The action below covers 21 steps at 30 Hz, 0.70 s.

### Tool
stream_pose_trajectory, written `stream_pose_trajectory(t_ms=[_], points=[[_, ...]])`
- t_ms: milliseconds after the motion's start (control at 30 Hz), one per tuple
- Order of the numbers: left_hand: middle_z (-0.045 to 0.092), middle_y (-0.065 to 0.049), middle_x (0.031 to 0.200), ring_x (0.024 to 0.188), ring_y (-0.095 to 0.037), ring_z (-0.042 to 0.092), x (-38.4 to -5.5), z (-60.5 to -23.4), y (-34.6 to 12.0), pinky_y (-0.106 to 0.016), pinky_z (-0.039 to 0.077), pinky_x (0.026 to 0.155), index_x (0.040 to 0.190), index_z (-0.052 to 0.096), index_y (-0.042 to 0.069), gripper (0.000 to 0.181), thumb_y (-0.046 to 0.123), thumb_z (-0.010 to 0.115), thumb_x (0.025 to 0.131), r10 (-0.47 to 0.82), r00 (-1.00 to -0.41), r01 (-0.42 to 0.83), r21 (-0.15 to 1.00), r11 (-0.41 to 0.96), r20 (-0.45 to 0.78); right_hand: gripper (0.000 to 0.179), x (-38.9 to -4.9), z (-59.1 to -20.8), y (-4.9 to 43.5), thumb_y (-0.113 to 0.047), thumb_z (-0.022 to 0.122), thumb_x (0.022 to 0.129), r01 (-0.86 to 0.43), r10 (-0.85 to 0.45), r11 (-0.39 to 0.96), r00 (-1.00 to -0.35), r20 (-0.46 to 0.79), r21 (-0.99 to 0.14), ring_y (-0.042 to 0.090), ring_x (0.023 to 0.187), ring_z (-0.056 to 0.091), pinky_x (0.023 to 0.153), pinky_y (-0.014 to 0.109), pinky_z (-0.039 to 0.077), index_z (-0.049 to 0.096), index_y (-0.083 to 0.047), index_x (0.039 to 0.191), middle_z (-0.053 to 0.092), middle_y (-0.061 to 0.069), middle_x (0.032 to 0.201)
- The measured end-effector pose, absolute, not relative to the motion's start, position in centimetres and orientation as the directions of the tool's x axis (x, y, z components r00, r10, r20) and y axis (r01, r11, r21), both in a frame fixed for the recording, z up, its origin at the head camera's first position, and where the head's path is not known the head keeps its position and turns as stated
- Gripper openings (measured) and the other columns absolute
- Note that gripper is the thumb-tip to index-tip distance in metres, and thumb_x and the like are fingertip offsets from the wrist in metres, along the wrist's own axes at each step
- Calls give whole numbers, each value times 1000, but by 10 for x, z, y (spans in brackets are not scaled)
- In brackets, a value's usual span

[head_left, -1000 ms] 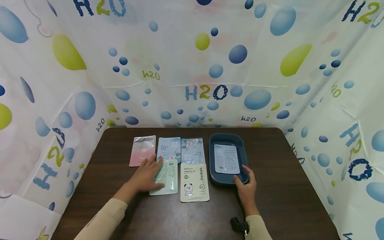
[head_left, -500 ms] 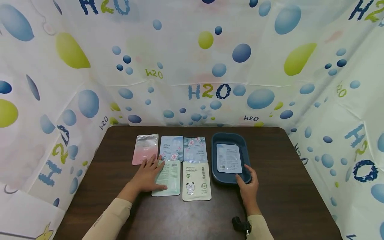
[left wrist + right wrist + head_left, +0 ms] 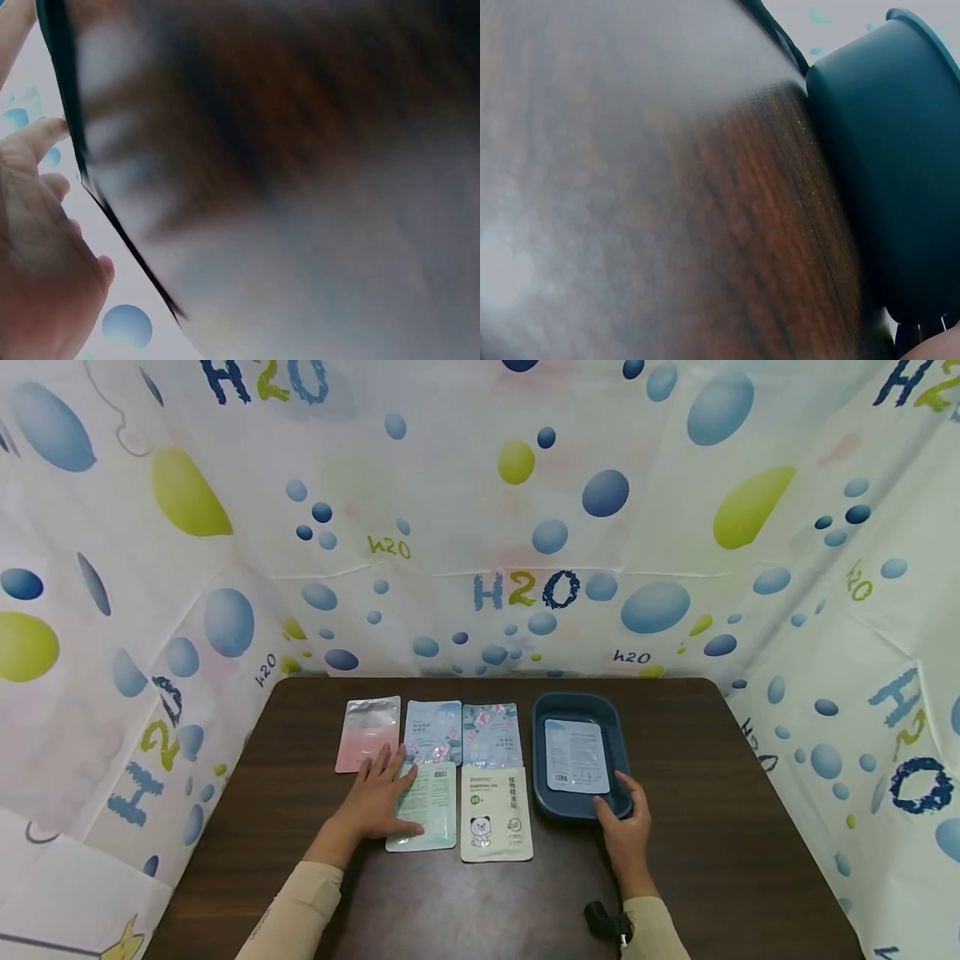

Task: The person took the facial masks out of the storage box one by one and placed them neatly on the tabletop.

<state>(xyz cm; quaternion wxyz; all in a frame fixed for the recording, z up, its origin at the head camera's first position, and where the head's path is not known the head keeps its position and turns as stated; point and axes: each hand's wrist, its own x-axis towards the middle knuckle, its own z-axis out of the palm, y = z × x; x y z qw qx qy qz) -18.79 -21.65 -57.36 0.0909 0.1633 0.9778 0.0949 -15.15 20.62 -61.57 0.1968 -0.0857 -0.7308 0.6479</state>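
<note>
My left hand (image 3: pixel 377 802) rests with spread fingers on the left part of a pale green sheet mask packet (image 3: pixel 433 810), its fingertips reaching towards a pink and silver packet (image 3: pixel 369 727). A cream packet with a bear on it (image 3: pixel 497 818) lies just to the right. Behind these, two light blue floral packets (image 3: pixel 433 727) sit side by side. With thumb and fingers, my right hand (image 3: pixel 628 831) grips the near right corner of a dark blue plastic tray (image 3: pixel 550 806). Inside the tray lies a white-blue packet (image 3: pixel 577 756). The right wrist view shows the tray's outer wall (image 3: pixel 892 165) close up.
Everything stands on a dark brown wooden table (image 3: pixel 735 827). A white curtain with blue and green drops (image 3: pixel 450 510) hangs behind it and along both sides. A black strap device (image 3: pixel 606 922) is on the right wrist.
The head view has shifted slightly, so the scene appears a little further right. Both hands, the packets and the tray keep their places on the table.
</note>
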Motion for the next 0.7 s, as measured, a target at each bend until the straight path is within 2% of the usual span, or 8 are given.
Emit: stream_pose_trajectory(t_ms=[100,400,700], points=[[11,-14,173,159,-43,1,-188,-574,-215,-68,3,124,158,39,19,115,76,76,65,327,-932,290,217,932,-159,55,-152,-615,207,4,72,88,-131,377,146,-909,177,-981,32,147,31,120,62,20,55,0,140,45,20,154],[32,-11,167,160,-39,12,-188,-575,-216,-63,6,127,156,43,12,116,72,79,64,370,-923,335,250,909,-108,53,-152,-614,207,3,72,90,-124,369,124,-915,162,-985,31,150,29,122,61,19,56,-2,140,45,18,154],[34,-9,167,159,-38,17,-188,-580,-218,-61,11,127,156,43,10,115,73,78,66,388,-917,355,254,900,-95,56,-151,-612,206,5,72,89,-110,368,122,-918,148,-986,31,149,28,123,62,17,54,-1,141,44,19,155]])
